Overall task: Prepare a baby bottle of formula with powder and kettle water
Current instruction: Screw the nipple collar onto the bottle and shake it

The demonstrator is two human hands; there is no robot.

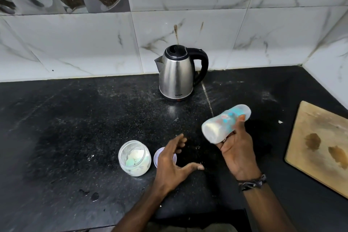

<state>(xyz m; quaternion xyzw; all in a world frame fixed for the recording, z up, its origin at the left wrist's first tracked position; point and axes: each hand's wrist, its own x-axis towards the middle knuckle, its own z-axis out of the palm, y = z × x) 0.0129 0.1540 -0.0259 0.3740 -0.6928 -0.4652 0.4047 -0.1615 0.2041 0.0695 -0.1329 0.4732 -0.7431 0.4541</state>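
right hand (238,153) holds baby bottle (226,123) off the desk (75,128), fingers wrapped around its middle, long axis tilted, milky end down-left toward me. left hand (172,164) hovers spread, holding nothing, just left of bottle and nearer the jar (134,158) and lid (160,157). kettle (178,75) stands behind, well apart

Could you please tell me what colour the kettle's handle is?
Black. The kettle has a brushed steel body with a black handle and lid, seen clearly in the head view.
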